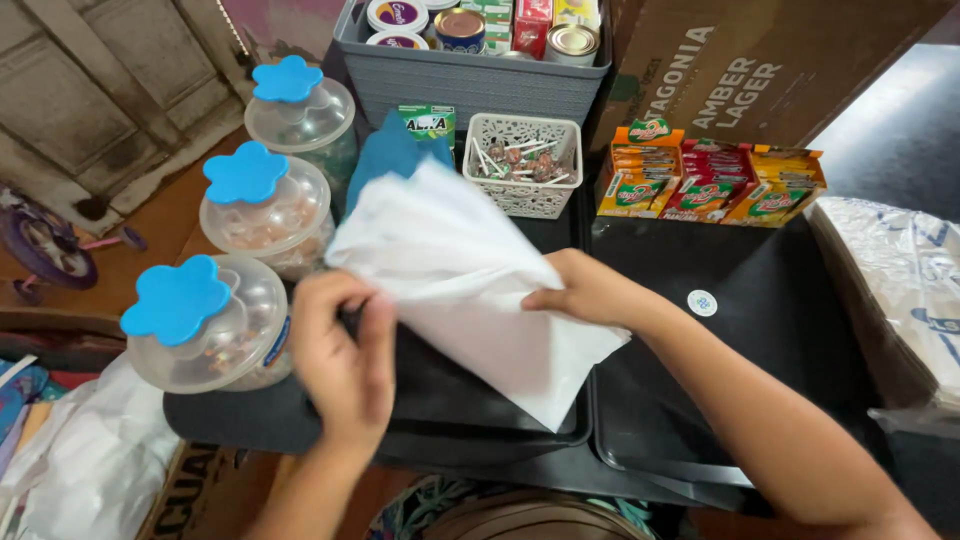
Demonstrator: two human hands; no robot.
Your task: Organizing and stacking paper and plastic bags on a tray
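A white plastic bag (460, 270) is stretched between both my hands above a black tray (500, 425). My left hand (345, 360) pinches the bag's left edge near its lower corner. The right edge is gripped by my right hand (585, 290), with the forearm coming in from the lower right. The bag's upper part is blurred. Something blue (385, 155) shows just behind the bag.
Three clear round jars with blue flower lids (245, 175) stand at the left. A white lattice basket of lollipops (522, 160), a grey crate of tins (470, 75), boxes of sachets (710, 180) and a second black tray (770, 310) lie beyond. Plastic bags (900, 280) lie right.
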